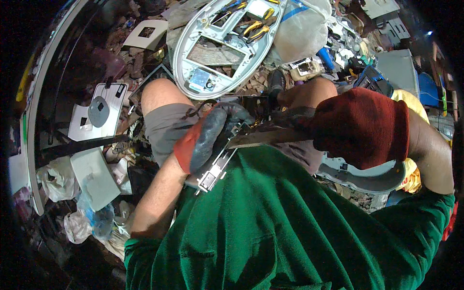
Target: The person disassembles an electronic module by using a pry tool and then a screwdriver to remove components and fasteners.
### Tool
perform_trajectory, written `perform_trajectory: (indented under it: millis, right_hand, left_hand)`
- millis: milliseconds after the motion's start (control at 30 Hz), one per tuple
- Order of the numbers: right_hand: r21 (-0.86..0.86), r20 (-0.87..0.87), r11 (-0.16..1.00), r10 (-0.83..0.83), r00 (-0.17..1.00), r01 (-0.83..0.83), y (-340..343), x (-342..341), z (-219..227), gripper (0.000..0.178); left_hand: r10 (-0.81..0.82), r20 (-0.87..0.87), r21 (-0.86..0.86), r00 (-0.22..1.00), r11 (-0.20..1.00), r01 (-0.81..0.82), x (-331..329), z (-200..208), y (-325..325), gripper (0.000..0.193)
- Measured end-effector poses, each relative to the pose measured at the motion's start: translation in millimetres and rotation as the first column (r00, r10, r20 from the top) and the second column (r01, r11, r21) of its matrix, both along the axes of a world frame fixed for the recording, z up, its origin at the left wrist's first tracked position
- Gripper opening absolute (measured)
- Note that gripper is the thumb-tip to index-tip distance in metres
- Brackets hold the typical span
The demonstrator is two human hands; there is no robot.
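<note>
My left hand [212,137], in a red glove with a grey coated palm, is closed around a narrow silver metal bracket [213,175]. One end of the bracket sticks out toward my green shirt, and its other end shows by my fingertips. In a dark red knitted glove, my right hand [360,128] grips a broad flat-bladed tool [263,137] whose handle is hidden in the fist. The blade's end lies against or just above the bracket beside my left fingers; I cannot tell whether they touch.
Beyond my knees sits a large oval grey plastic housing [180,58] holding pliers [258,34] and other hand tools. White plastic panels [99,171] and bags [58,179] litter the left side. A second grey shell [360,181] lies under my right arm, and scrap covers the floor.
</note>
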State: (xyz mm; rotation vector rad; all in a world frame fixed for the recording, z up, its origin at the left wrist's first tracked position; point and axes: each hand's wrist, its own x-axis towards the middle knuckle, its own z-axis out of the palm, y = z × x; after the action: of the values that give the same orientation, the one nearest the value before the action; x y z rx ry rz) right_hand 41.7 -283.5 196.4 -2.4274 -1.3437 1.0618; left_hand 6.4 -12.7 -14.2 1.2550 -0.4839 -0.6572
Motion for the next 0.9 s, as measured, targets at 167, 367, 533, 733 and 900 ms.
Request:
perform_trajectory:
  millis: [167,367,533,733,900]
  right_hand:
    - [0.049,0.025,0.999,0.008,1.0,-0.01,3.0,-6.4,1.0,0.033]
    - [-0.204,0.034,0.965,0.174,0.984,-0.163,22.3,-2.9,13.6,0.027]
    - [-0.28,0.015,0.952,0.138,0.99,-0.128,45.9,1.6,22.3,0.023]
    - [-0.265,0.039,0.961,0.097,0.995,-0.083,51.0,0.4,12.4,0.021]
    - [-0.512,-0.141,0.767,0.368,0.919,-0.386,65.6,22.8,13.8,0.024]
  left_hand:
    - [0.013,-0.051,-0.127,0.999,0.992,-0.02,-7.2,-32.2,-2.5,0.047]
    - [0.021,0.277,0.218,0.961,0.972,-0.085,-13.7,-27.2,-3.1,0.045]
    - [-0.01,0.14,0.278,0.99,0.96,-0.029,-14.6,-17.5,-20.5,0.039]
    - [0.012,0.08,0.32,0.997,0.947,-0.037,-3.4,-33.4,-24.3,0.039]
    - [-0.059,0.184,0.424,0.981,0.906,-0.025,-13.5,-12.4,-37.6,0.037]
